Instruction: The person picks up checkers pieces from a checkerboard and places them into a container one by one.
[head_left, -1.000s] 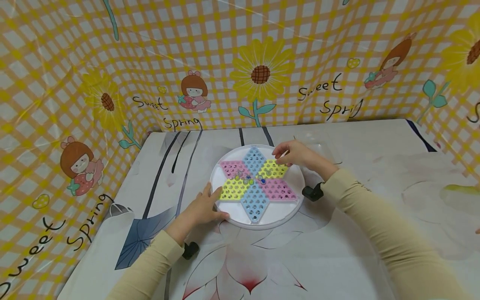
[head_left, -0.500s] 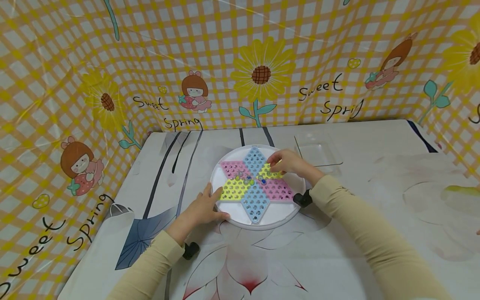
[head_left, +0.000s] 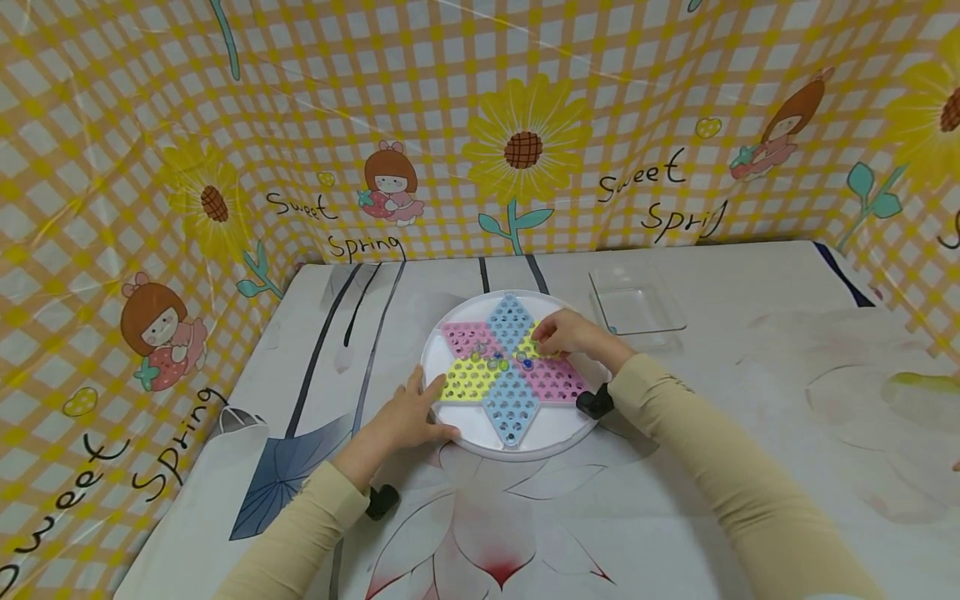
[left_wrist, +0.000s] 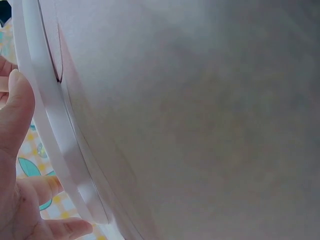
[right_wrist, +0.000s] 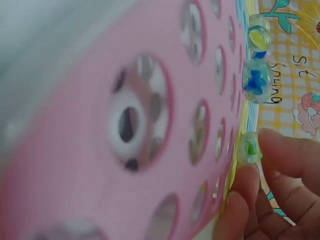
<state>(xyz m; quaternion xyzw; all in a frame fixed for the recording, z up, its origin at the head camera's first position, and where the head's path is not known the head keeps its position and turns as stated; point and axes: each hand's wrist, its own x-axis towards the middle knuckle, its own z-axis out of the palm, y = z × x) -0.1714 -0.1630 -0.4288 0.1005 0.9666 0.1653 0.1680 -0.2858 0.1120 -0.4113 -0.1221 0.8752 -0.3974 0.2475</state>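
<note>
A round white board carries a star-shaped peg field in pink, blue and yellow. Several glass marbles sit near its centre. My left hand grips the board's near-left rim, thumb on top and fingers along the edge. My right hand is over the yellow field right of centre. In the right wrist view its fingertips pinch a green marble at the edge of the pink field. A blue marble and a yellow marble sit beyond it.
A clear shallow plastic tray lies behind and to the right of the board. Checked yellow sheeting with sunflowers walls the table at the back and on both sides. The flower-print tablecloth stretches toward me.
My right hand has come from the board's far right edge leftward and down onto the yellow field near the centre. The left hand has stayed on the rim.
</note>
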